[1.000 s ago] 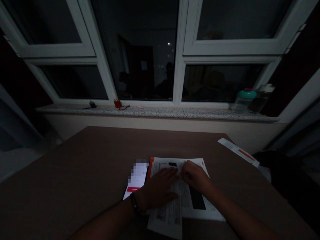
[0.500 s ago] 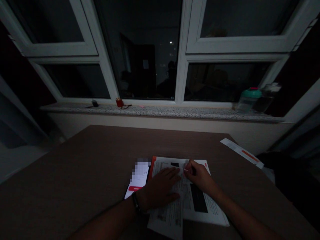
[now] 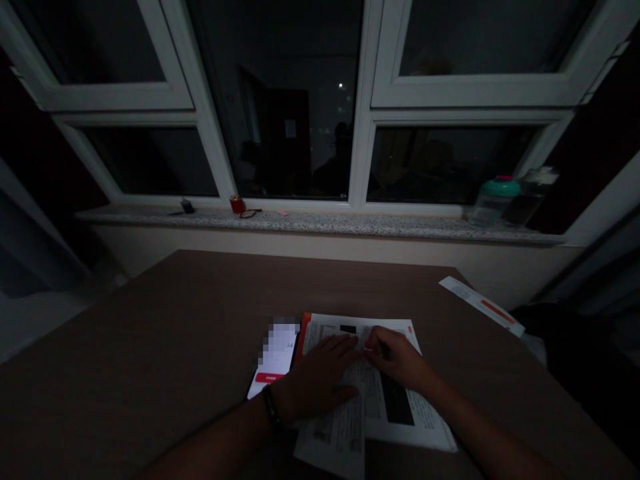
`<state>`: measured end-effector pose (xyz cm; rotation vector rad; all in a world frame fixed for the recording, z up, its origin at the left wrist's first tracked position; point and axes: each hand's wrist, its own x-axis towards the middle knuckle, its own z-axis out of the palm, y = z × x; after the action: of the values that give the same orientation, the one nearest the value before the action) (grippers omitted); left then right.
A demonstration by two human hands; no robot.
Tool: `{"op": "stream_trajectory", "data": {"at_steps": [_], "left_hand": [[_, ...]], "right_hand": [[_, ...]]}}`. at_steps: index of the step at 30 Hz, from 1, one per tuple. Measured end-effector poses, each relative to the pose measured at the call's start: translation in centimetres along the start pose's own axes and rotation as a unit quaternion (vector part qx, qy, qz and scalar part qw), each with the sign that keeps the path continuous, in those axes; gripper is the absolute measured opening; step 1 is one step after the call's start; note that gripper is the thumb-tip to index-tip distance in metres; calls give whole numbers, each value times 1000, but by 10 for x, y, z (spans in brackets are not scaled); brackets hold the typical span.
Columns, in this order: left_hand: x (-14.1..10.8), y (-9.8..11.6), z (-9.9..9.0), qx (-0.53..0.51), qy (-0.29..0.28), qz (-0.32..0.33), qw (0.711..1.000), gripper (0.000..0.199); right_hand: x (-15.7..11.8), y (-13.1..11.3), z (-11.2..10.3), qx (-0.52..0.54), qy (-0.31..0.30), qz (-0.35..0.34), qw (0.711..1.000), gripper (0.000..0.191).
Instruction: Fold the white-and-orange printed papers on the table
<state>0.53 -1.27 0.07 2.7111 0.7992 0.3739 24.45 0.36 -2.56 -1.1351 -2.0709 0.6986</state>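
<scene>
My left hand (image 3: 323, 375), a dark band around its wrist, lies flat with fingers stretched over a printed sheet (image 3: 333, 443). The sheet rests on an orange-edged printed booklet (image 3: 410, 437). Just right of those fingertips, my right hand (image 3: 393, 355) is closed in a pinch low over the page. A small pale pinkish bit shows at its fingertips, too dim to name. Left of the booklet, partly behind my left wrist, lies a phone (image 3: 278, 350) with a lit screen.
A white strip with an orange bar (image 3: 483, 305) lies at the table's right edge. On the granite windowsill (image 3: 320, 223) stand a red jar (image 3: 237, 205), a small dark bottle (image 3: 187, 206), a teal-lidded container (image 3: 495, 200) and a clear bottle (image 3: 531, 195). The room is dim.
My right hand has shifted slightly down and left over the page, nearer my left fingertips. My left hand stays flat on the sheet.
</scene>
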Motion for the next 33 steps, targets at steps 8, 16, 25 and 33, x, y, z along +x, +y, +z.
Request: {"op": "stream_trajectory", "data": {"at_steps": [8,16,25,33], "left_hand": [[0,1,0,-5,6,-1,1000,59],[1,2,-2,10,-1,-3,1000,57],[0,1,1,12,-1,-5,1000,57],[0,2,-1,10,1,-2,1000,56]], "right_hand": [[-1,3,3,-31,19,-54,998,12],[1,4,5,-93,19,-137,986,18],[-2,-2,4,-75,8,-120,990,18],[2,1,6,-91,42,-100,990,19]]}}
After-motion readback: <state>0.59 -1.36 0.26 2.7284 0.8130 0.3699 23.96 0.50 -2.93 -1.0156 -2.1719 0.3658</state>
